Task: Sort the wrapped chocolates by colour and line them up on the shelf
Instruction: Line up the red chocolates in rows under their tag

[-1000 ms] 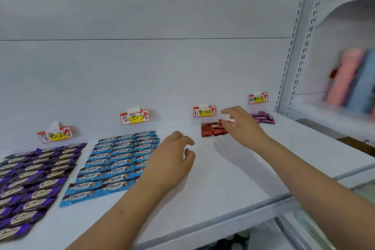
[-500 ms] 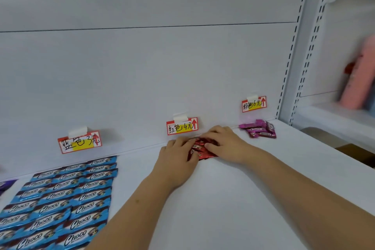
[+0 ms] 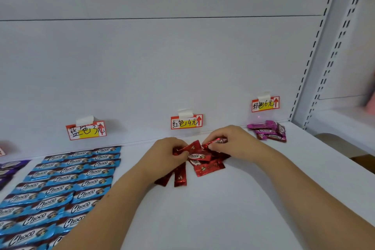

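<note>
Two hands working in the red heap at the back of the shelf, directly below the red price tag. Left hand curled over the left side of the red chocolates, fingers closed on at least one bar; exact count under the palm hidden. Right hand pinching one red bar by its end, lifted slightly clear of the pile. Probably separating single bars from the jumble so each can be laid flat in a row; grip by the crimped end suits that.

Red wrappers glossy, foil-like, crinkled, white "Choco" lettering on some faces, plain backs on others. Lying criss-cross and overlapping, two bars pointing toward the shelf front beneath the left wrist. Not yet lined up.

Blue chocolates already set out in neat overlapping rows under the blue tag, to the left. Purple chocolates at far left edge, partly cut off. Pink chocolates in a small loose heap under the pink tag, well right of the red pile; likely still to be arranged.
</note>
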Available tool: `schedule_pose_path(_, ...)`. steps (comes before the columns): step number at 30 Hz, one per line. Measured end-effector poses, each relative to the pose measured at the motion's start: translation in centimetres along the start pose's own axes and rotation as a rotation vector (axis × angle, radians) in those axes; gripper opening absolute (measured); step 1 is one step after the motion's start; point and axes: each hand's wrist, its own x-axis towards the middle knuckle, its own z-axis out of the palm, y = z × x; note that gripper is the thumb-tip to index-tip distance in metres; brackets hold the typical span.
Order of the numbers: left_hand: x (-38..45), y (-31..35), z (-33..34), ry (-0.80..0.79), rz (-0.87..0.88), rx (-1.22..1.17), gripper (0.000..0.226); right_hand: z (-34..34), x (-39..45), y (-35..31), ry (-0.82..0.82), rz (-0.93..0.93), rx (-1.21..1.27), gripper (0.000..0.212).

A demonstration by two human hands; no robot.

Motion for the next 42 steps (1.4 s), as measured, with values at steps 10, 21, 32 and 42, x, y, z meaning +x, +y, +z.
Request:
schedule_pose_path(10, -0.4, 0.7, -0.1, 0.194, -0.163, -0.308, 0.015, 0.0, 0.2, -0.6, 0.127, 0.051, 0.267, 0.02)
schedule_pose_path(21, 0.2, -0.6, -0.4, 0.243, -0.04, 0.092, 0.041, 0.3, 2.6, 1.2, 0.082, -0.033, 0.101, 0.027)
schedule_pose_path(32, 1.2, -1.1, 0.3, 0.15, -0.206, 0.314, 0.048, 1.2, 3.1, 2.3, 0.098, -0.137, -0.089, 0.037)
schedule_pose_path(42, 0.1, -0.2, -1.7, 0.082, 0.136, 0.445, 0.025, 0.3, 2.5, 1.9, 0.06, -0.141, -0.361, 0.038)
